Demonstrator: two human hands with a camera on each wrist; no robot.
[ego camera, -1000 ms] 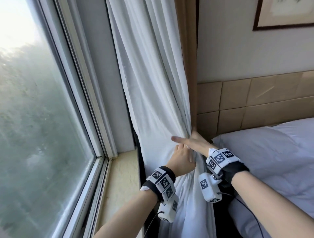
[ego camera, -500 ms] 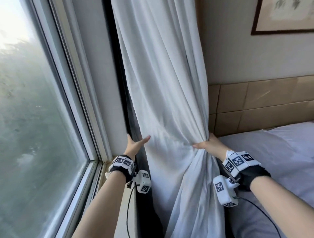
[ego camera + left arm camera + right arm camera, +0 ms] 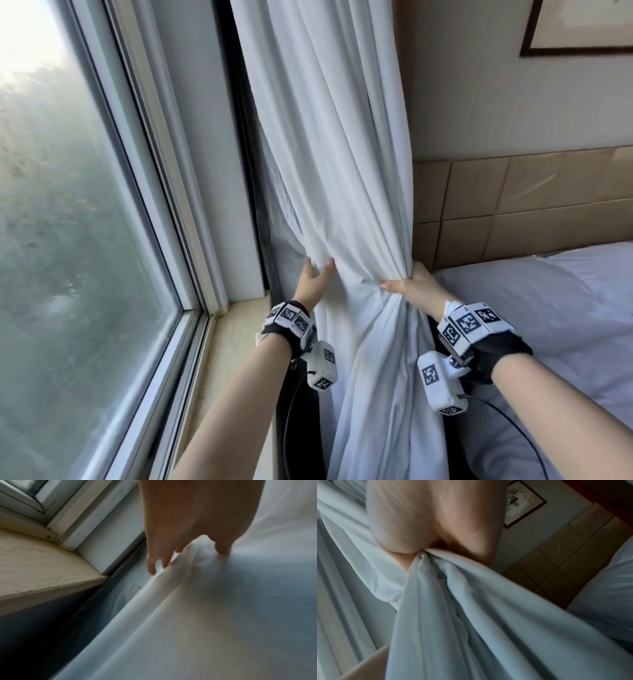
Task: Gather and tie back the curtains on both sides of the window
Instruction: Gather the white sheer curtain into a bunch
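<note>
A white curtain [image 3: 329, 137] hangs between the window and the bed, drawn in at waist height. My right hand [image 3: 404, 284] grips the gathered folds on its right side, thumb across the front. In the right wrist view the bunched curtain [image 3: 471, 615] runs out of my right hand [image 3: 423, 550]. My left hand [image 3: 319, 266] holds the curtain's left edge, thumb in front and fingers behind. The left wrist view shows the same pinch of my left hand [image 3: 187, 557] on the curtain [image 3: 223, 615] hem. No tie-back is in view.
The window glass [image 3: 68, 240] and its white frame fill the left. A beige stone sill [image 3: 236, 342] lies below my left arm. A dark gap [image 3: 253, 171] runs behind the curtain. A white pillow [image 3: 548, 308], tan padded headboard [image 3: 513, 205] and framed picture [image 3: 575, 34] are at right.
My left hand left the bundle, swung out to the curtain's left edge, and now holds it. My right hand has kept its grip on the gathered folds.
</note>
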